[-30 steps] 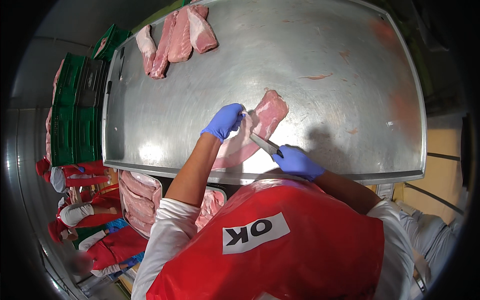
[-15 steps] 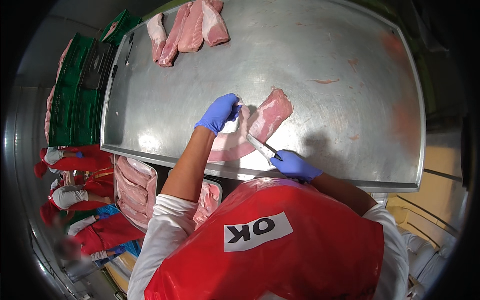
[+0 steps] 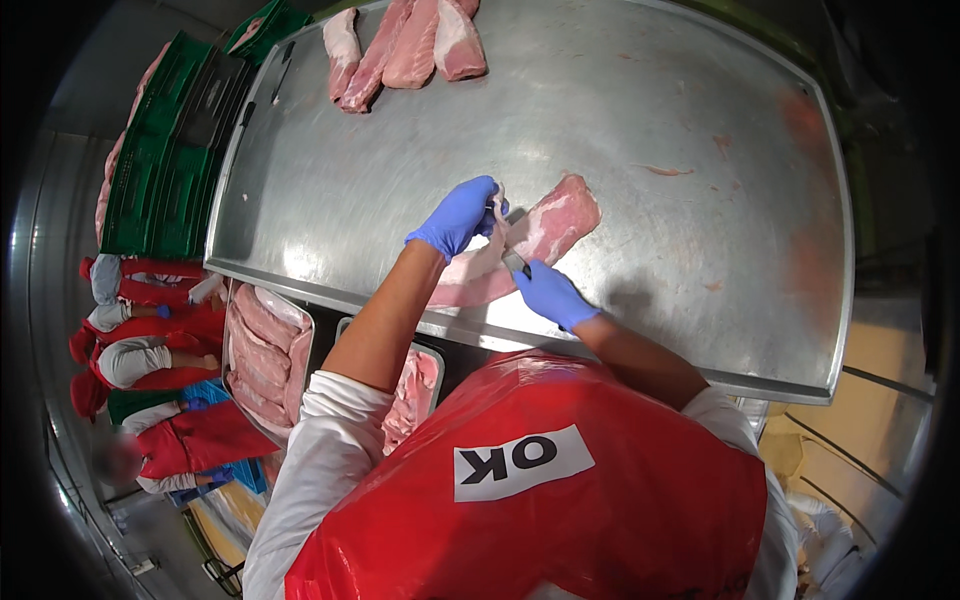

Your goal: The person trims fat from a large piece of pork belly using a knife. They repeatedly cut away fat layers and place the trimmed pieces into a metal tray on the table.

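A long pink piece of meat (image 3: 560, 218) lies slantwise on the steel table (image 3: 700, 290) close in front of me. My left hand (image 3: 461, 216), in a blue glove, is closed on a pale strip of fat (image 3: 501, 222) and pulls it up from the meat's left side. In my gloved right hand (image 3: 556, 296) is a knife (image 3: 515, 262), its handle mostly hidden by the fingers. The blade lies against the meat where the strip lifts, partly behind the strip.
Several meat pieces (image 3: 410, 45) lie at the table's far left. Green crates (image 3: 160, 200) stand beyond its left edge. Trays of meat, one large (image 3: 265, 350) and one smaller (image 3: 415, 385), sit below the near edge. Co-workers in red aprons (image 3: 200, 435) are at the left.
My right hand and the knife have moved forward and left, under the strip. My left hand still grips the strip, slightly higher. The whole view has shifted a little.
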The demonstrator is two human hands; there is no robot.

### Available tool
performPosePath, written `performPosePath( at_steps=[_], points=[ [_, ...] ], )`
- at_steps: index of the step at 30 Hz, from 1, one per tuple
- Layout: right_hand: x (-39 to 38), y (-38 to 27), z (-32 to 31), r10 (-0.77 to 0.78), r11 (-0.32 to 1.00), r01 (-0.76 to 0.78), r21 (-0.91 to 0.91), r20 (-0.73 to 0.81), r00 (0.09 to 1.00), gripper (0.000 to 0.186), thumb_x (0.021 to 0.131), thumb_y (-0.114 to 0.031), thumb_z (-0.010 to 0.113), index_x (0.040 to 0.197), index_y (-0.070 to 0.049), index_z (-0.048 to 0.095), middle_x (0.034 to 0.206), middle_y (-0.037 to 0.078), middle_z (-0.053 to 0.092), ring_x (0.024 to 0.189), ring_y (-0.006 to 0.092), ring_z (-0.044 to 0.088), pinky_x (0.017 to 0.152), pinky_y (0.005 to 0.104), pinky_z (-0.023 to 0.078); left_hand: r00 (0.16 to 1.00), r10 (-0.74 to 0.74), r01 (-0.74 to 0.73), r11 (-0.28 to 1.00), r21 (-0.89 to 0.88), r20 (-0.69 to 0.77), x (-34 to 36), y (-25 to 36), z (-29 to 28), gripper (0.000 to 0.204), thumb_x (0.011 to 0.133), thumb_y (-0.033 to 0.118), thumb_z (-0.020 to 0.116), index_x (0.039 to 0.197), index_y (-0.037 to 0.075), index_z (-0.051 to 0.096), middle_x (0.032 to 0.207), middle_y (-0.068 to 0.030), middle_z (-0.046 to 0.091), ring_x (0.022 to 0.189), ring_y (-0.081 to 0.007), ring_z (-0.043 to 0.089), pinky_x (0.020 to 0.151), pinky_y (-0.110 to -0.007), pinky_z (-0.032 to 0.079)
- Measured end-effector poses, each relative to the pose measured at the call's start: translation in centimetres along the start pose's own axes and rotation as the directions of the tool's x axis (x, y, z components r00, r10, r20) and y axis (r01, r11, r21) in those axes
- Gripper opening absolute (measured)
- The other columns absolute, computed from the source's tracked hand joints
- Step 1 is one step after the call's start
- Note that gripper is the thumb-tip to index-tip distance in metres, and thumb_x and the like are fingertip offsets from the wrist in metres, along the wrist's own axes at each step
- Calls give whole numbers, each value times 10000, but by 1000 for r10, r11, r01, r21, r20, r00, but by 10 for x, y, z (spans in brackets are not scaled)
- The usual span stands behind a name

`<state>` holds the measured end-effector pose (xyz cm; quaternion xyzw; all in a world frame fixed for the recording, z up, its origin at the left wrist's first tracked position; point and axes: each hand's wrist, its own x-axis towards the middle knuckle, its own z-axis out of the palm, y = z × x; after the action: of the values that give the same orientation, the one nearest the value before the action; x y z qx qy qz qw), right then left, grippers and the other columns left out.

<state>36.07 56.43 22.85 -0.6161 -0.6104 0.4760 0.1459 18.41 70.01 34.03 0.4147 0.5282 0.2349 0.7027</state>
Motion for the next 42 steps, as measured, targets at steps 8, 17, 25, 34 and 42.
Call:
performPosePath(
  at_steps=[8, 17, 25, 34, 42],
  points=[
    [-68, -7, 6, 95, 995, -90, -41, 128, 987, 479, 1093, -435, 538, 1152, 23, 664, 1113, 318, 732, 1063, 507, 712, 950, 572, 552, 998, 23, -31, 992, -122, -59, -23, 7, -15, 229, 1053, 235, 489, 961, 80, 631, 854, -75, 671, 658, -188, 631, 590, -330, 513],
    [5, -6, 54, -32, 999, 33, 10, -111, 993, 477, 1104, -428, 516, 1142, 32, 634, 1090, 358, 715, 1041, 548, 700, 918, 624, 548, 996, 69, -75, 991, -107, -57, -56, 37, -20, 304, 1113, 275, 448, 877, 143, 586, 837, -30, 643, 720, -162, 604, 621, -288, 462],
    [-76, -2, 67, 57, 998, -57, 5, -26, 998, 456, 1095, -413, 574, 1120, 40, 616, 1079, 333, 691, 998, 524, 699, 908, 586, 555, 986, 113, -134, 973, -187, -120, -75, 36, -46, 267, 1112, 257, 467, 907, 137, 588, 841, -32, 642, 744, -152, 596, 616, -306, 466],
    [-9, -37, 54, 131, 944, -148, 296, 75, 988, 518, 1099, -447, 546, 1204, 56, 612, 1090, 325, 710, 1016, 501, 697, 906, 558, 542, 984, 127, -149, 972, -181, -126, -93, 41, -50, 233, 1092, 240, 481, 917, 137, 596, 852, -37, 655, 746, -146, 593, 619, -303, 459],
    [-92, 0, 92, -13, 984, 27, 177, -83, 996, 468, 1092, -426, 602, 1104, 41, 604, 986, 304, 701, 967, 496, 704, 852, 548, 547, 979, 146, -172, 965, -198, -142, -109, 44, -50, 212, 1082, 248, 500, 947, 118, 599, 841, -38, 649, 740, -154, 594, 629, -309, 468]
  ],
)
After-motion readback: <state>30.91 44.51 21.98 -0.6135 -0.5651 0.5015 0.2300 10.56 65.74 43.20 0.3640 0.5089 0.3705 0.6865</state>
